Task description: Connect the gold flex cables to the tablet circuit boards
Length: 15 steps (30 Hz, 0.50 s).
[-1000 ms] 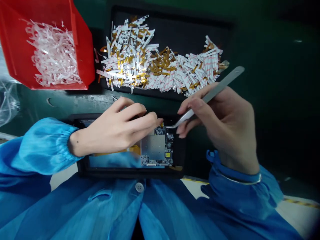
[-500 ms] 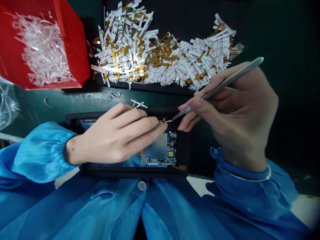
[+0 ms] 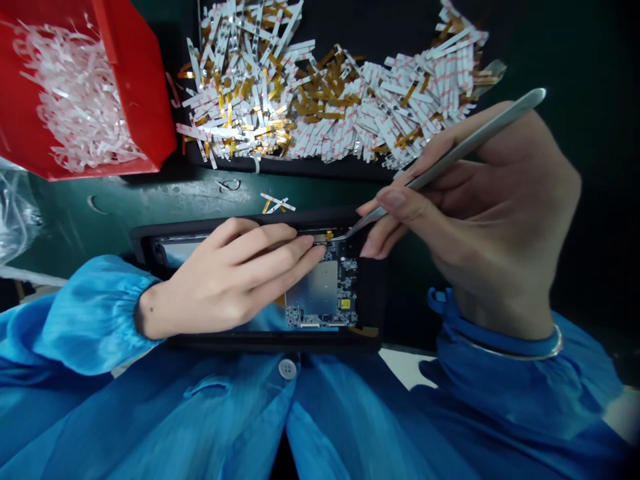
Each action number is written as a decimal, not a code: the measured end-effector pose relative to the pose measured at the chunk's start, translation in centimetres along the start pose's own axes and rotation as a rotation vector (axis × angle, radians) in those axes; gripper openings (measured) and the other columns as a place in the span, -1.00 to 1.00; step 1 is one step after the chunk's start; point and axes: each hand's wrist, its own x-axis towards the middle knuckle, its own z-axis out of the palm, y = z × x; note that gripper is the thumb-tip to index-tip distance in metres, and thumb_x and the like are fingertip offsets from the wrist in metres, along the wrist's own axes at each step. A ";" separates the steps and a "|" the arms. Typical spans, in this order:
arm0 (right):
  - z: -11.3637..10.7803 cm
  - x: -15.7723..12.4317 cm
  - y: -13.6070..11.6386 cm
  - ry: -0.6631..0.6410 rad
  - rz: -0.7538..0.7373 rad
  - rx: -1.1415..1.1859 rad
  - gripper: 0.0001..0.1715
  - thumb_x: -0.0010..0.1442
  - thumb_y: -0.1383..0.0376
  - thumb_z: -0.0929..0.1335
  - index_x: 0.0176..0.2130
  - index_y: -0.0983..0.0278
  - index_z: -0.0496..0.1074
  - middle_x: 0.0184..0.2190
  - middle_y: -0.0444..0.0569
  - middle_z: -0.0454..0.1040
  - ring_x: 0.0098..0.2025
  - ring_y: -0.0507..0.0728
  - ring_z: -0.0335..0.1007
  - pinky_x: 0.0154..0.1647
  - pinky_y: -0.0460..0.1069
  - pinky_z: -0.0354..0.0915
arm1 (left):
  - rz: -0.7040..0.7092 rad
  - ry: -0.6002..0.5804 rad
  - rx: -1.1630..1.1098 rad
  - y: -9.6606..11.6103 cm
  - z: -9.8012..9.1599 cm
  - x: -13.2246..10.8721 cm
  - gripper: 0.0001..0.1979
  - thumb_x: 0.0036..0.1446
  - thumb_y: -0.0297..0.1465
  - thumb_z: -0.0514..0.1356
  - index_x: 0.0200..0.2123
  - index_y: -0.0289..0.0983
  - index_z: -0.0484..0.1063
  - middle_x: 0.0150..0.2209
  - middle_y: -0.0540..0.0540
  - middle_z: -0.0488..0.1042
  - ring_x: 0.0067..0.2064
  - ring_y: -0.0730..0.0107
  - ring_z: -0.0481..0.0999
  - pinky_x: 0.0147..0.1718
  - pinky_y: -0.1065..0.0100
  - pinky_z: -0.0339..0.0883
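Note:
An opened tablet in a black frame point(image 3: 370, 293) lies in front of me, its circuit board point(image 3: 323, 293) exposed. My left hand point(image 3: 230, 280) rests on it, fingers pressed together with their tips at the board's top edge. My right hand point(image 3: 480, 213) pinches metal tweezers point(image 3: 450, 160), whose tip touches a small yellow part point(image 3: 329, 235) at the board's upper edge. Whether the left fingertips hold anything is hidden.
A black tray point(image 3: 350, 20) behind the tablet holds a heap of white and gold flex strips point(image 3: 320, 93). A red bin point(image 3: 135, 87) of white shreds stands at the back left. Two loose strips point(image 3: 277, 202) lie on the green mat point(image 3: 150, 197). Clear plastic point(image 3: 15, 213) lies at the left edge.
My view has shifted forward, so everything sits lower and nearer. Both hands stay at the board's top edge; the tweezers' tip has crept slightly towards the yellow part.

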 end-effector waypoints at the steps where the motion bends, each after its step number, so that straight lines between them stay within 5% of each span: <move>1: 0.0 0.0 0.0 -0.002 -0.002 -0.008 -0.67 0.18 0.45 0.46 -0.22 0.19 0.24 -0.48 -0.27 0.51 -0.42 0.06 0.60 -0.60 -0.13 0.49 | -0.005 -0.007 -0.005 0.0 0.0 -0.1 -0.67 0.39 -0.49 0.04 0.16 -0.41 0.36 0.08 -0.11 0.56 0.10 0.29 0.50 -0.16 0.26 0.37; 15: 0.0 0.2 -0.5 -0.010 -0.043 -0.070 -0.63 0.12 0.34 0.52 -0.23 0.21 0.27 -0.50 -0.27 0.45 -0.49 0.03 0.55 -0.59 -0.11 0.51 | -0.012 -0.016 0.071 0.4 0.1 0.0 -0.66 0.40 -0.51 0.01 0.18 -0.40 0.34 0.08 -0.06 0.56 0.10 0.33 0.50 -0.16 0.28 0.33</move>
